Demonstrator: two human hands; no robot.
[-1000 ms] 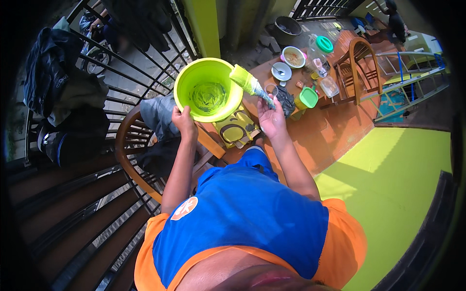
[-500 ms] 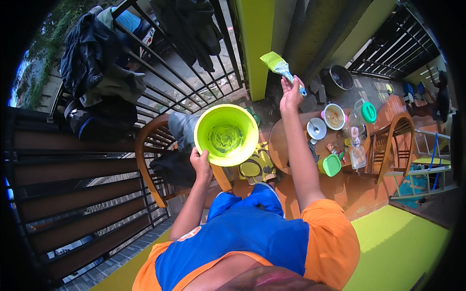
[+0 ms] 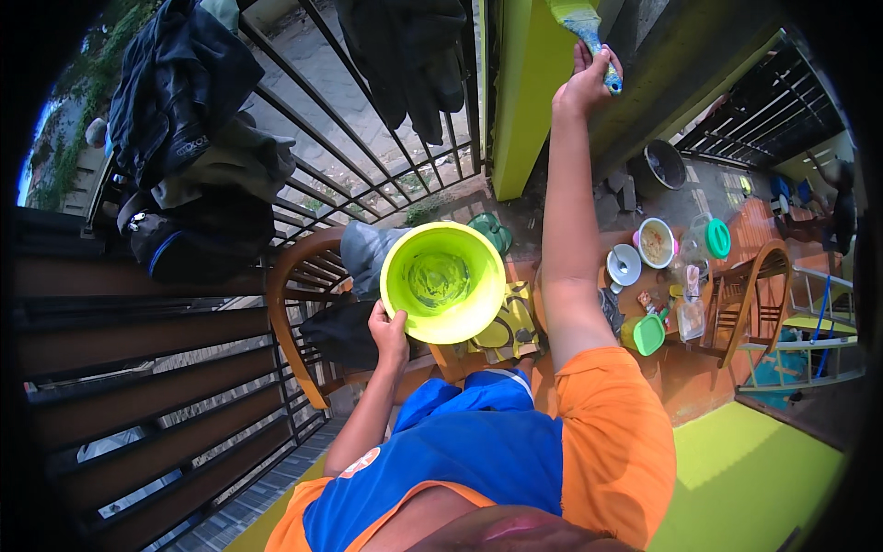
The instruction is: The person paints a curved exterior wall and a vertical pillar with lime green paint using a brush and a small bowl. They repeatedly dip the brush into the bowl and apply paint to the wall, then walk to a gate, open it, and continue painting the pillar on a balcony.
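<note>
My left hand (image 3: 390,337) grips the rim of a lime-green bucket (image 3: 480,322), thumb over the edge. Wet green paint coats the inside and pools at its bottom. High at the top of the view, my right hand (image 3: 583,85) is closed around the handle of a paintbrush (image 3: 578,22), whose bristles are loaded with lime-green paint. The brush head is partly cut off by the picture's upper edge. It is beside a lime-green pillar (image 3: 524,110); whether the bristles touch it, I cannot tell.
A wooden armchair (image 3: 283,322) with clothes stands below the bucket. Dark clothes (image 3: 175,101) hang on the black railing at left. On the right, a table carries a white bowl (image 3: 624,267) and several containers. Farther right are a wooden chair (image 3: 752,294), a metal ladder (image 3: 809,348) and another person (image 3: 839,207).
My right arm has stretched farther up and forward, taking the brush to the pillar. The bucket in my left hand sits slightly lower and to the right in view.
</note>
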